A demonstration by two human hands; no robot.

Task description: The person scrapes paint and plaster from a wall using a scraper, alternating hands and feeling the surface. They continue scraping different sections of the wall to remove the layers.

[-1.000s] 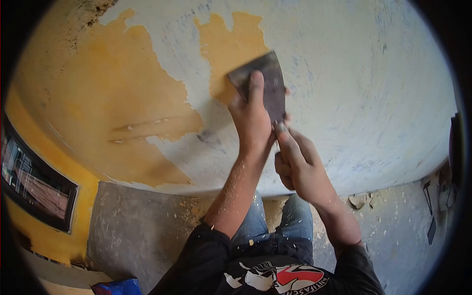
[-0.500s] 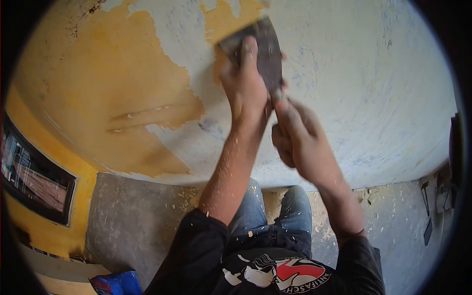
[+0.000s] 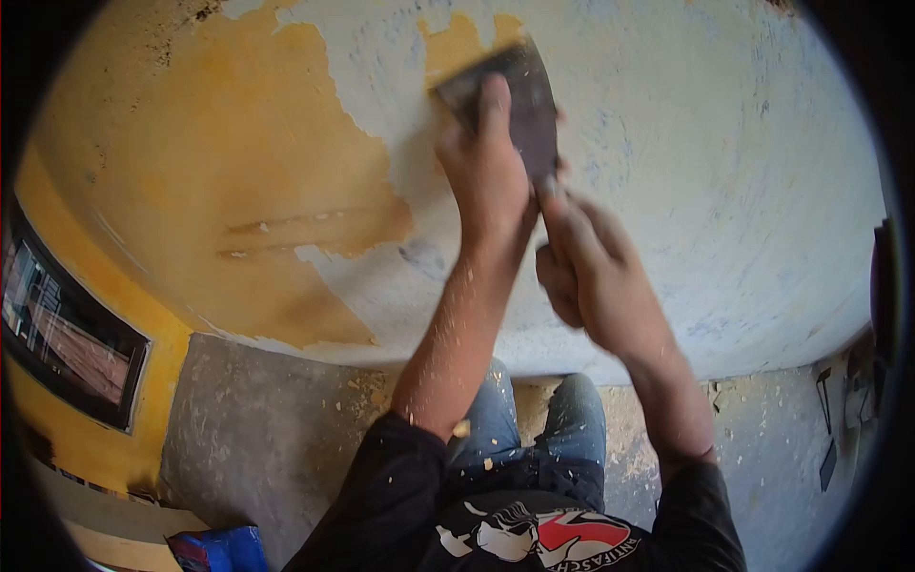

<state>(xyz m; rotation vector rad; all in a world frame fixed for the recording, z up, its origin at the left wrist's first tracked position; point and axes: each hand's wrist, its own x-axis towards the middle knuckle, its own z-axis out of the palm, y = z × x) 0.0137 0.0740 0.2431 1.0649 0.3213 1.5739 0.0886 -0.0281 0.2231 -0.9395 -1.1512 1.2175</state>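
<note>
A wide paint scraper point(image 3: 534, 119) is pressed to the wall with its blade edge up and to the left. My left hand point(image 3: 491, 186) grips the blade, thumb flat on its face and fingers mostly hidden behind. Lower down, my right hand point(image 3: 605, 286) is closed around the handle, which is largely covered by the fingers. At the blade's edge is a small yellow paint patch point(image 3: 448, 43), surrounded by bare whitish wall point(image 3: 667, 191). Paint crumbs dot my left forearm.
A large area of yellow paint point(image 3: 257, 143) with ragged edges covers the wall's left part. Paint flakes point(image 3: 367, 391) lie on the grey floor point(image 3: 257, 419). A dark-framed window point(image 3: 71, 334) is at left, a blue bag point(image 3: 224, 551) at lower left, and a dark long-handled tool point(image 3: 827, 458) at right.
Less yellow paint shows around the blade, and its remaining patch is more broken. A loose flake now appears near my left elbow. The view has shifted slightly; both grips are the same.
</note>
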